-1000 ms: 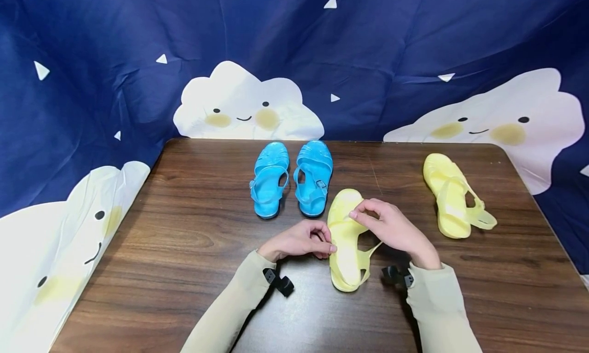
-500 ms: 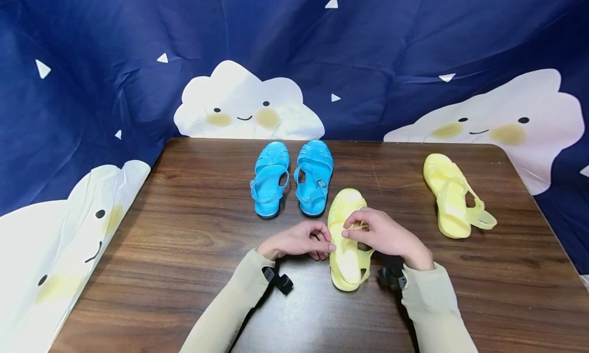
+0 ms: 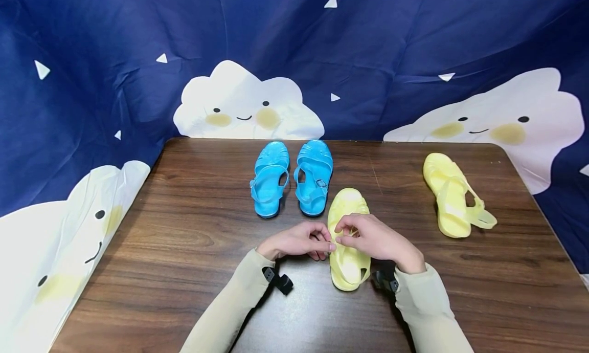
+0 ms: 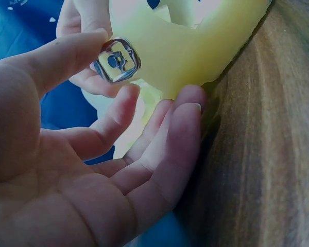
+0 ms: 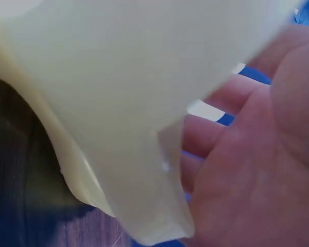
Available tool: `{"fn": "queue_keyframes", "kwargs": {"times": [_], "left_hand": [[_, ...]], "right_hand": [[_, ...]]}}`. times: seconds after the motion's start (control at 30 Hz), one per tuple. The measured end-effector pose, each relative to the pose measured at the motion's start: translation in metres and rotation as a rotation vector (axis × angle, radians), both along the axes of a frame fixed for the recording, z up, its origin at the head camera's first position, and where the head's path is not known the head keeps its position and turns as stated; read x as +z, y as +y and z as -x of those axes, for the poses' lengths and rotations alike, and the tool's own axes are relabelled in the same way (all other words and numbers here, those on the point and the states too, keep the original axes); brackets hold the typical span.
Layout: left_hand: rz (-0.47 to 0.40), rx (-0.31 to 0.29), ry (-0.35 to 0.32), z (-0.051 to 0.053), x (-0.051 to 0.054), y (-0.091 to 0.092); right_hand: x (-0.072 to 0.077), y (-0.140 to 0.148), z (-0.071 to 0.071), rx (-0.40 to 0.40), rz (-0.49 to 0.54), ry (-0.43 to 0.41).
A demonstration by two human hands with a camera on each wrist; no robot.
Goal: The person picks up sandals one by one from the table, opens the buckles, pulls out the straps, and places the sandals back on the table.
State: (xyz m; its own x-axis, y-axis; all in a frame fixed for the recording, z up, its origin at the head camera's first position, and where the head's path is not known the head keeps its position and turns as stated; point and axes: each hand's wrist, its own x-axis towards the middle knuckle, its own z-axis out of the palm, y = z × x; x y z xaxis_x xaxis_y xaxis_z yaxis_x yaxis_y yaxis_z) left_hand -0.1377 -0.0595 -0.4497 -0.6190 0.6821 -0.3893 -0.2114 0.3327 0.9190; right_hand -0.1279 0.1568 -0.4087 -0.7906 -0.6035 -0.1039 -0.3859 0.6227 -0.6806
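A yellow jelly sandal (image 3: 346, 267) lies toe away on the table, between both hands. My left hand (image 3: 301, 239) is at its left side, with thumb and index finger at the metal buckle (image 4: 117, 60), seen close up in the left wrist view. Its other fingers curl loosely beside the shoe. From the right, my right hand (image 3: 379, 239) reaches over the sandal and pinches its strap, drawn across toward the buckle. The strap's end is hidden by the fingers. In the right wrist view the yellow strap (image 5: 118, 103) fills much of the frame, blurred, beside the palm.
Two blue jelly sandals (image 3: 267, 192) stand side by side behind the left hand. Another yellow sandal (image 3: 448, 199) lies at the right, its strap hanging out sideways. The brown wooden table (image 3: 198, 230) ends at a blue curtain (image 3: 359, 36) with clouds.
My right hand has moved left and toward me across the yellow sandal, bringing the strap over to the left hand. The left hand has stayed in place.
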Motion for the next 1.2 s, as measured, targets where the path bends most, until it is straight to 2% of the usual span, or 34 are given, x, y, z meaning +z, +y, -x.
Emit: {"fn": "queue_keyframes", "kwargs": {"times": [0.1, 0.53, 0.87, 1.03, 1.2], "left_hand": [[0.004, 0.000, 0.000, 0.000, -0.001, 0.000], [0.000, -0.004, 0.004, 0.000, -0.001, 0.000], [0.005, -0.003, 0.001, 0.000, -0.001, 0.001], [0.009, -0.001, -0.002, 0.000, -0.001, 0.000], [0.021, 0.002, 0.006, 0.000, -0.002, 0.001]], "right_hand": [[0.000, -0.001, 0.001, 0.016, 0.012, 0.008], [-0.006, -0.013, 0.001, -0.011, 0.050, 0.018], [-0.005, -0.010, 0.002, -0.062, 0.121, 0.089], [0.001, -0.002, 0.002, -0.117, 0.148, 0.144], [0.012, 0.013, 0.001, -0.227, 0.170, 0.202]]}}
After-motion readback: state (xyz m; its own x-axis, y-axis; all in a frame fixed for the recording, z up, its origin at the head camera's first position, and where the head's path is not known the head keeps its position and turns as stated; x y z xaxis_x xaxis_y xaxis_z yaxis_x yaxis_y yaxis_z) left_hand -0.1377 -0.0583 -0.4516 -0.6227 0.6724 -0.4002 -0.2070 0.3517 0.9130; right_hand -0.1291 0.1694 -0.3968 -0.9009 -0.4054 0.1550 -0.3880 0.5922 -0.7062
